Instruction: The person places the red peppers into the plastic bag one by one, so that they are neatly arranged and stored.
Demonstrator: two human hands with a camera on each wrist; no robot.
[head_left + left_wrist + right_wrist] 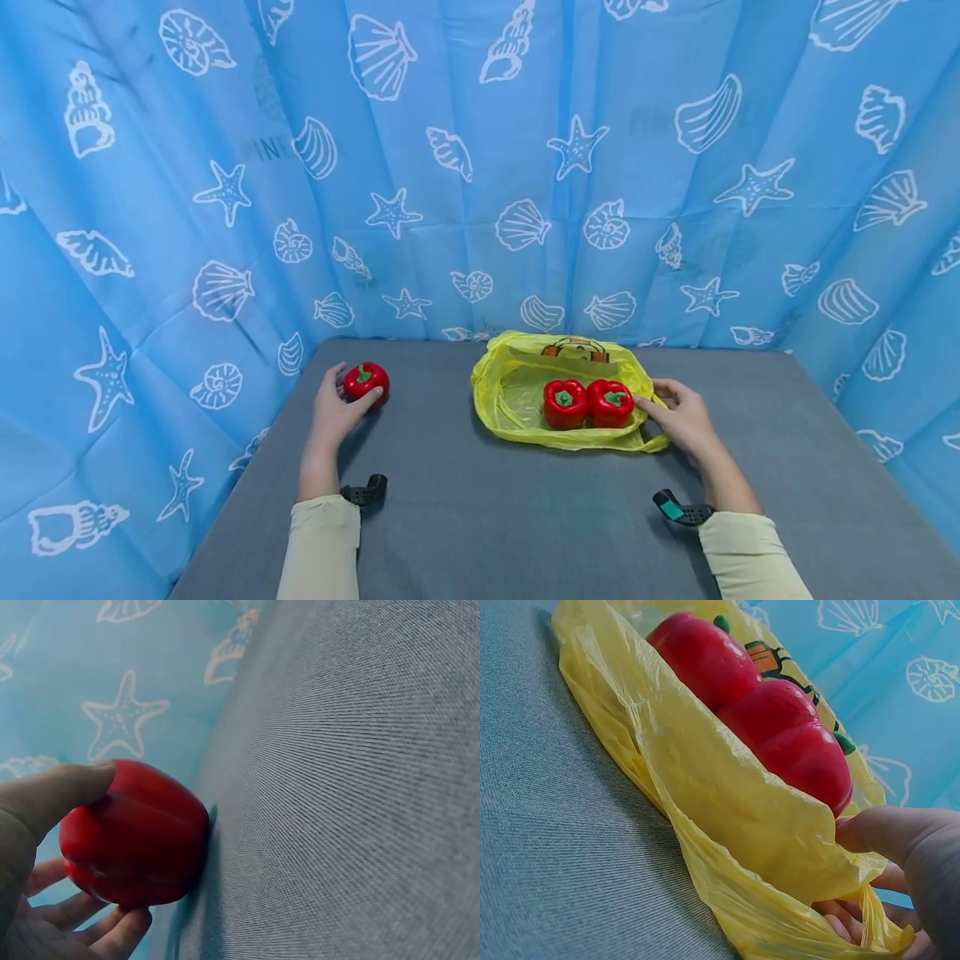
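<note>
On the left of the table, my left hand grips a red bell pepper with a green stem. In the left wrist view the thumb lies on one side of that pepper and the fingers curl round the other; it is on or just above the cloth, I cannot tell which. A yellow plastic bag lies open right of centre, with two red bell peppers side by side in it. My right hand pinches the bag's right edge, thumb inside by the nearer pepper, fingers outside under the handle.
A grey cloth covers the table. Blue curtains with white shells and starfish hang along the back and both sides. Black straps sit on both wrists. A stretch of table lies between the left hand and the bag.
</note>
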